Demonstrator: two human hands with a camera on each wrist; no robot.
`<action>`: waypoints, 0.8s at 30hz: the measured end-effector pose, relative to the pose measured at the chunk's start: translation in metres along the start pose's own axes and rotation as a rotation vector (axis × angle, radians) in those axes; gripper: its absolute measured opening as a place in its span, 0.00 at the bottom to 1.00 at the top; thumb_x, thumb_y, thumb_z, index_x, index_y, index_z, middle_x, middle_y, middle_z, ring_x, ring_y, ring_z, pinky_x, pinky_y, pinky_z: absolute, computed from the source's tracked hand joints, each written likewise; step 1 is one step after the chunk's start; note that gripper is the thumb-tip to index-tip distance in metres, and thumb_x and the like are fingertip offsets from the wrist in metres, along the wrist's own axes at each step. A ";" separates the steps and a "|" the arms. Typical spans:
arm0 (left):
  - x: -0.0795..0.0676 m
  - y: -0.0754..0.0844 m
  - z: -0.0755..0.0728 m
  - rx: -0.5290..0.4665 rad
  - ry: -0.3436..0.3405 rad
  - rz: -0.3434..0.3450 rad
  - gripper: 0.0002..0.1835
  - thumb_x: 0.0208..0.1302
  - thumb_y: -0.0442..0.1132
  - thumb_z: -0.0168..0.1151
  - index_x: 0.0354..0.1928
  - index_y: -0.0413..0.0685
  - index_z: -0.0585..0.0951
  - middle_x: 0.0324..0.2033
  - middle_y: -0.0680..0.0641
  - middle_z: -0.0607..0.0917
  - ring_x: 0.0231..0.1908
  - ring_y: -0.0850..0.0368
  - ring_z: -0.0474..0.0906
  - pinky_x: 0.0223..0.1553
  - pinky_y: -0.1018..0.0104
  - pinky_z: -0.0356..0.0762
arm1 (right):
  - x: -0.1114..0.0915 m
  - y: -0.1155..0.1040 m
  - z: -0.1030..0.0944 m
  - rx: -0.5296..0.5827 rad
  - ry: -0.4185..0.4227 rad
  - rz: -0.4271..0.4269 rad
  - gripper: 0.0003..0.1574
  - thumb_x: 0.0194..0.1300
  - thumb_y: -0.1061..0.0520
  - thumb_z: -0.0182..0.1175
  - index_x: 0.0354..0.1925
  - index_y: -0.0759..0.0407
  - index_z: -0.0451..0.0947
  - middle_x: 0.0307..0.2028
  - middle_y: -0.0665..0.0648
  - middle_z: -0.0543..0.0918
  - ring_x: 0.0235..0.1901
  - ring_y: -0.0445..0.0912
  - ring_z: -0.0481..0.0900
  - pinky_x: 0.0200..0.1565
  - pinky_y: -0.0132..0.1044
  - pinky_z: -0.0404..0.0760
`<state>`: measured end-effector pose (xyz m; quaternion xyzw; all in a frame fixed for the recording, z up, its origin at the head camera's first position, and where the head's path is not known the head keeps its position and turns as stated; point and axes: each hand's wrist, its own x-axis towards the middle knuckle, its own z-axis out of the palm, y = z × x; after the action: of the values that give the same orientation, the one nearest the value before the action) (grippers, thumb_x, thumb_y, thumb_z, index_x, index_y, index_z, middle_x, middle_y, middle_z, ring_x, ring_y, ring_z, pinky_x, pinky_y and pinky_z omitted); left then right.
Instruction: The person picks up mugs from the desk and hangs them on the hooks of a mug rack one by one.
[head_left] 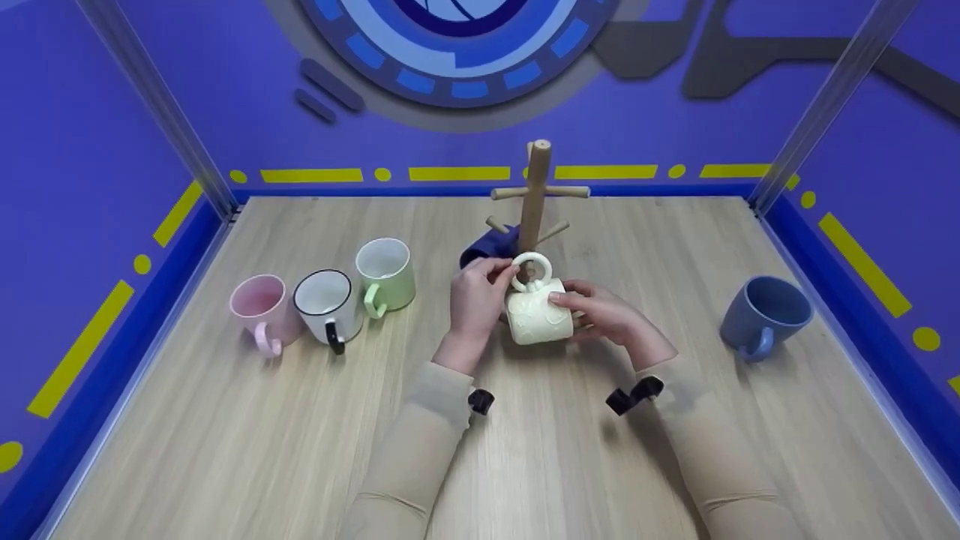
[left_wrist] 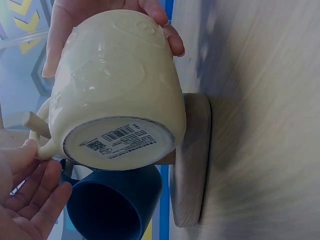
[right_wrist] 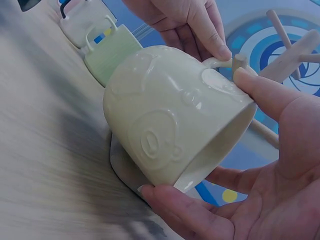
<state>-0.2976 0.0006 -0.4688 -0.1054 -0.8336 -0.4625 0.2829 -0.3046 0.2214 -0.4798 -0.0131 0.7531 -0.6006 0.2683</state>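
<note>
A cream mug with raised patterns lies on its side in the air, handle up, before a wooden mug tree. With thumb and fingers my left hand pinches the handle. My right hand grips the body by its rim, thumb on top and fingers below, as the right wrist view shows. A peg's end shows at the handle loop in the left wrist view. The labelled base faces the left wrist camera. A dark blue mug is on the tree, partly hidden by my left hand in the head view.
On the left stand a pink mug, a white mug with black rim and handle, and a light green mug. A grey-blue mug stands at the right. Blue panels enclose the wooden table.
</note>
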 end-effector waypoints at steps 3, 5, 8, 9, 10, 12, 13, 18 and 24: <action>0.001 -0.001 0.002 0.025 -0.005 -0.007 0.07 0.63 0.40 0.74 0.38 0.43 0.91 0.35 0.47 0.91 0.35 0.55 0.87 0.39 0.65 0.85 | 0.002 0.000 0.000 -0.003 0.003 0.005 0.46 0.74 0.43 0.57 0.77 0.62 0.54 0.44 0.54 0.80 0.38 0.45 0.86 0.49 0.49 0.89; 0.002 -0.001 0.002 0.040 -0.004 -0.003 0.07 0.63 0.39 0.74 0.37 0.43 0.91 0.34 0.47 0.91 0.35 0.55 0.87 0.40 0.64 0.84 | 0.003 0.000 0.000 -0.004 0.001 0.003 0.47 0.74 0.42 0.57 0.78 0.63 0.53 0.44 0.54 0.80 0.38 0.45 0.86 0.49 0.49 0.89; 0.003 -0.001 0.003 0.065 0.004 0.016 0.06 0.63 0.39 0.74 0.36 0.43 0.90 0.33 0.47 0.90 0.34 0.54 0.85 0.39 0.63 0.83 | 0.005 0.000 -0.001 0.000 0.003 0.009 0.49 0.74 0.41 0.56 0.79 0.64 0.51 0.45 0.55 0.79 0.38 0.45 0.85 0.50 0.50 0.88; 0.003 -0.001 0.003 0.073 0.008 0.025 0.05 0.63 0.38 0.74 0.36 0.43 0.90 0.33 0.47 0.90 0.34 0.54 0.85 0.39 0.63 0.83 | 0.006 0.000 -0.001 0.003 0.004 0.012 0.49 0.75 0.41 0.55 0.79 0.64 0.51 0.45 0.55 0.80 0.37 0.45 0.85 0.51 0.51 0.88; 0.003 0.000 0.004 0.078 0.010 0.033 0.05 0.63 0.37 0.74 0.36 0.43 0.90 0.33 0.47 0.90 0.34 0.54 0.85 0.39 0.63 0.83 | 0.007 0.000 -0.001 0.004 0.002 0.014 0.49 0.75 0.40 0.55 0.79 0.65 0.50 0.44 0.55 0.79 0.37 0.45 0.85 0.52 0.52 0.88; 0.001 0.000 0.004 0.085 0.016 0.056 0.05 0.65 0.37 0.72 0.36 0.42 0.89 0.33 0.46 0.90 0.34 0.53 0.85 0.39 0.63 0.83 | 0.008 0.000 -0.002 0.007 0.003 0.024 0.49 0.75 0.40 0.54 0.79 0.65 0.50 0.44 0.55 0.80 0.37 0.45 0.86 0.53 0.53 0.87; 0.001 0.001 0.004 0.083 0.020 0.067 0.06 0.66 0.37 0.71 0.37 0.41 0.89 0.33 0.46 0.90 0.34 0.53 0.85 0.39 0.63 0.83 | 0.008 -0.001 -0.002 0.008 0.004 0.027 0.49 0.75 0.40 0.53 0.79 0.66 0.50 0.43 0.55 0.80 0.37 0.45 0.86 0.54 0.53 0.87; -0.003 0.009 0.006 0.054 0.017 0.127 0.11 0.68 0.43 0.70 0.40 0.41 0.88 0.33 0.46 0.88 0.32 0.55 0.85 0.36 0.67 0.84 | 0.008 -0.003 0.000 0.001 -0.012 0.032 0.50 0.76 0.38 0.53 0.79 0.66 0.50 0.42 0.54 0.81 0.37 0.45 0.86 0.56 0.55 0.86; -0.004 0.019 0.010 0.097 -0.034 0.191 0.13 0.63 0.43 0.75 0.40 0.41 0.87 0.34 0.46 0.86 0.34 0.56 0.86 0.37 0.72 0.84 | 0.006 -0.007 0.001 -0.098 -0.024 0.058 0.52 0.74 0.31 0.54 0.78 0.63 0.53 0.49 0.60 0.82 0.40 0.48 0.88 0.53 0.52 0.87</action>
<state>-0.2905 0.0197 -0.4619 -0.1786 -0.8458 -0.3907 0.3163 -0.3110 0.2162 -0.4762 -0.0114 0.7783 -0.5548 0.2937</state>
